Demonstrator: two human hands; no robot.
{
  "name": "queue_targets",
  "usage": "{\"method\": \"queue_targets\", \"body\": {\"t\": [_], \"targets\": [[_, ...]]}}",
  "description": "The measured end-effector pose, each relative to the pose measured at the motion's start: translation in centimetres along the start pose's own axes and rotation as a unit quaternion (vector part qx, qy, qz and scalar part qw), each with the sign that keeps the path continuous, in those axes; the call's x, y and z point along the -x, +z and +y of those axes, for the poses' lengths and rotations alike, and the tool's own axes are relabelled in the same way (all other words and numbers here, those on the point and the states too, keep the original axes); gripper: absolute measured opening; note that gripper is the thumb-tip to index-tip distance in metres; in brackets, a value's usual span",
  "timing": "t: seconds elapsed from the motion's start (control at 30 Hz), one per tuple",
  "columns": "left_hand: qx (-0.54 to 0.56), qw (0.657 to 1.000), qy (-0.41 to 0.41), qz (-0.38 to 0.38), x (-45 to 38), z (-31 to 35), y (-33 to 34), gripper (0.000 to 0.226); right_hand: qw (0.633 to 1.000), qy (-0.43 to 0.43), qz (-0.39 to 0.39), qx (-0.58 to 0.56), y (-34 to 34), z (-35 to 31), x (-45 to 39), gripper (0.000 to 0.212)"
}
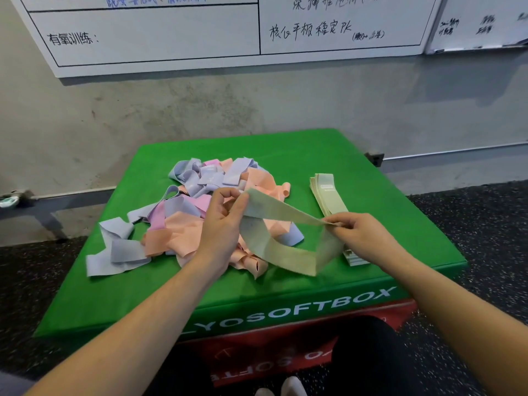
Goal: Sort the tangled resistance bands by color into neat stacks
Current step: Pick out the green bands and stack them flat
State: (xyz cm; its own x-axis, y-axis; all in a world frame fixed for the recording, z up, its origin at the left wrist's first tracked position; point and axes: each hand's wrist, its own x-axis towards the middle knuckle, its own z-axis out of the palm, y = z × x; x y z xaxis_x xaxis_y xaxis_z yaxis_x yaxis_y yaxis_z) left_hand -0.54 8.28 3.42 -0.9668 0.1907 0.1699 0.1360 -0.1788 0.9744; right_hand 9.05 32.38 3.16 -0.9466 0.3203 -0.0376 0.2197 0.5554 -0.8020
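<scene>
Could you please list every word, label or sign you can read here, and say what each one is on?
"YOSOFTBOX": white letters on the green soft box front edge, start cut off by the left forearm.
"SOFT": partly visible, upside down, on the red box below.
"有氧训练:": printed on the white wall board.
"核心平板稳定PK": handwritten on the same board.
Blue handwriting on top, the second whiteboard and the label on the stacked pale green bands: too blurred.

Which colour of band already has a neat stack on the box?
The pale green stack, right of the tangled pile. The lilac, pink and peach bands lie only in that pile; both hands hold another pale green band.
</scene>
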Motion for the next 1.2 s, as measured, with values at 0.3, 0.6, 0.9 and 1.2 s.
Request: {"method": "queue_targets", "body": {"t": [0.3,0.6,0.9,1.2], "targets": [[-0.099,0.989,0.017,-0.108,0.9,-1.9,-1.5,0.032,0.965,-0.038,0.080,-0.248,-0.8,-2.1,-0.6,0.043],[-0.269,0.935,-0.010,-0.232,0.7,-2.1,0.2,0.045,0.956,-0.119,-0.021,-0.267,-1.4,-4.3,-0.8,0.038],[-0.201,0.939,-0.008,-0.278,0.3,1.3,5.6,0.018,0.956,-0.184,-0.111,-0.198,-2.5,-5.4,-0.8,0.045],[-0.164,0.943,-0.029,-0.287,1.0,1.9,7.0,0.018,0.952,-0.248,-0.037,-0.176,-2.4,-4.8,-1.3,0.046]]}}
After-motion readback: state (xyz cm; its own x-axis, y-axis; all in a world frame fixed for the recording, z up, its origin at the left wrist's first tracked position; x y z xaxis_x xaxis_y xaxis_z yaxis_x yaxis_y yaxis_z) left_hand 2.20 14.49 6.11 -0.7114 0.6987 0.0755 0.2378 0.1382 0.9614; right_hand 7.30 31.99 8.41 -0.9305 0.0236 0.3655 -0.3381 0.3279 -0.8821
